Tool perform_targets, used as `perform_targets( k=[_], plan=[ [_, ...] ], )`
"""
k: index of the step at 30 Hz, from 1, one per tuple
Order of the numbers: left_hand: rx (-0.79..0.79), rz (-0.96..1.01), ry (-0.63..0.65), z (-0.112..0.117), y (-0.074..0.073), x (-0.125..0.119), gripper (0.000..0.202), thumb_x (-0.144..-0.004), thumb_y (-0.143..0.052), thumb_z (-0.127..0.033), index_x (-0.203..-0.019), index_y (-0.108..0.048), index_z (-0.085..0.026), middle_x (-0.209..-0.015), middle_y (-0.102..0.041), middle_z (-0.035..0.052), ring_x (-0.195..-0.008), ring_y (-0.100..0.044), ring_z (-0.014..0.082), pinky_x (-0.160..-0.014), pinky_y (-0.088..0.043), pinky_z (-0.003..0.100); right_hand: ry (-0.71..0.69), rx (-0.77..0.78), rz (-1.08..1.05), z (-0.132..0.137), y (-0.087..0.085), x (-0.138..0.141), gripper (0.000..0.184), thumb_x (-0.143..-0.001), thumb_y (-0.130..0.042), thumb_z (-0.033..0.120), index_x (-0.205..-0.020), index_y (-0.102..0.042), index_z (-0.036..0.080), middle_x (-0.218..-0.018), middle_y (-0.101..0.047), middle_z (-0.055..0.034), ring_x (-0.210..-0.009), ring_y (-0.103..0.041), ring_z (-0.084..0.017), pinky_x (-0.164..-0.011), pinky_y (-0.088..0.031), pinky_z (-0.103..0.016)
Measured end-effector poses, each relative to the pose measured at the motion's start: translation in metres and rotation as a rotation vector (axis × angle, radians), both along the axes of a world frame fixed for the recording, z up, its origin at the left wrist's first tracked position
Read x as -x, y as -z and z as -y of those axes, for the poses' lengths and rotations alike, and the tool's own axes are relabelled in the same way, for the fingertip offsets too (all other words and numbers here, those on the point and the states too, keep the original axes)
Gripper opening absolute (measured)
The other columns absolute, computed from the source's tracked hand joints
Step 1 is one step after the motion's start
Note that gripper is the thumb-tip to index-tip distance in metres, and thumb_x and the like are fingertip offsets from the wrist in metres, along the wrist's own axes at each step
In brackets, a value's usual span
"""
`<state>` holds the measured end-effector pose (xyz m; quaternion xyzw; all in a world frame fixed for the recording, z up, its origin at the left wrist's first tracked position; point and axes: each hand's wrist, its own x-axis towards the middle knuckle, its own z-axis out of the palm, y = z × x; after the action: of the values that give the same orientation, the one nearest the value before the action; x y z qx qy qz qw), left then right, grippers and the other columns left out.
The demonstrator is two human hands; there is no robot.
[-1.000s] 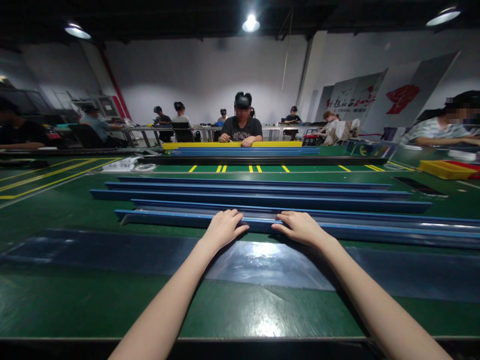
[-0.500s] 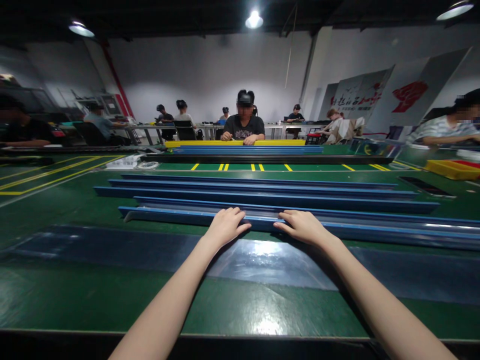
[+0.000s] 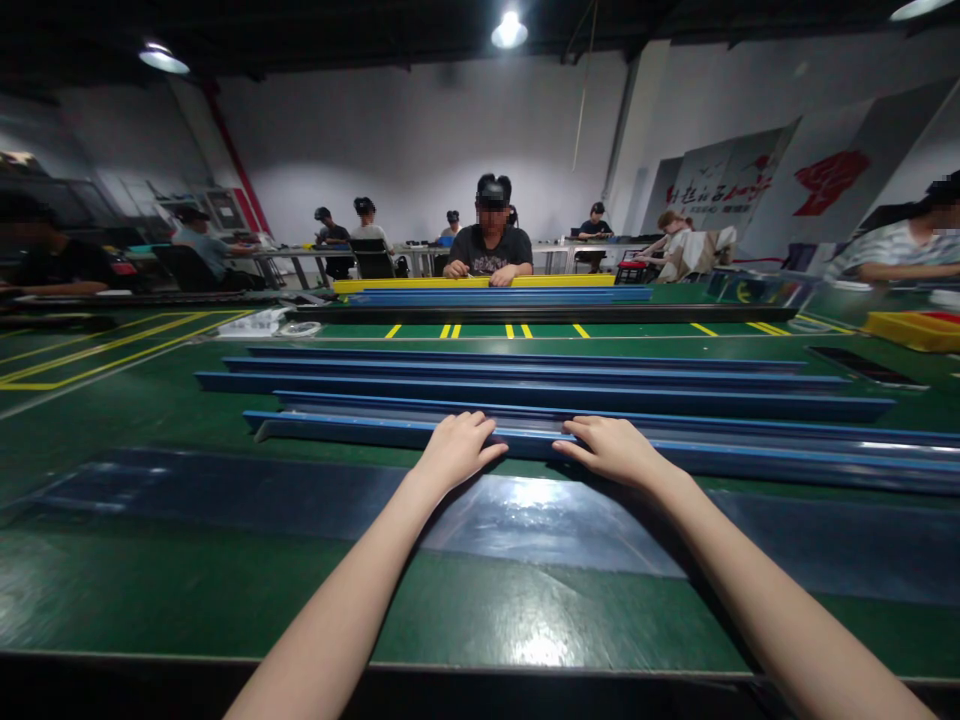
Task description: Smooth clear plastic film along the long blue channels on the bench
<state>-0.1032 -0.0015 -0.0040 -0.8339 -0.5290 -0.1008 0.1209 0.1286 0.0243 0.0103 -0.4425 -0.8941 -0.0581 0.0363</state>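
Observation:
A long blue channel (image 3: 360, 427) with raised edges lies across the table in front of me. My left hand (image 3: 461, 445) grips its near wall left of centre, fingers curled over the edge and thumb on my side. My right hand (image 3: 611, 442) has the same wall in its grasp, a short way to the right, its thumb pointing inward. The fingertips are partly hidden inside the channel. Just behind lie more blue channels (image 3: 525, 388), parallel to the held one. Nearer me, a clear plastic strip (image 3: 532, 510) lies flat under my forearms.
The green table (image 3: 480, 620) has yellow line markings. Farther back are a black rail (image 3: 540, 313), blue strips and a yellow bar (image 3: 420, 285), where a person (image 3: 491, 240) sits opposite. A phone (image 3: 866, 367) and a yellow tray (image 3: 911, 330) lie at right. Other people sit around.
The view has shifted slightly, so things appear a little to the right and higher. Both hands keep their places on the channel.

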Motion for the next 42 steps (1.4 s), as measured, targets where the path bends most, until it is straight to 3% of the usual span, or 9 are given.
perform_targets(
  k=[42],
  plan=[
    [-0.035, -0.008, -0.002, -0.0002, 0.0023, -0.0008, 0.029, -0.083, -0.042, -0.044, -0.088, -0.055, -0.019, -0.091, -0.059, 0.0035, -0.086, -0.055, 0.0194, -0.072, -0.04, 0.029, -0.007, -0.035, 0.003, -0.0005, 0.002, -0.0011, 0.049, -0.086, -0.021, 0.051, -0.095, -0.058, 0.02, -0.092, -0.063, -0.0068, -0.086, -0.058, -0.02, -0.066, -0.038, -0.026]
  ],
)
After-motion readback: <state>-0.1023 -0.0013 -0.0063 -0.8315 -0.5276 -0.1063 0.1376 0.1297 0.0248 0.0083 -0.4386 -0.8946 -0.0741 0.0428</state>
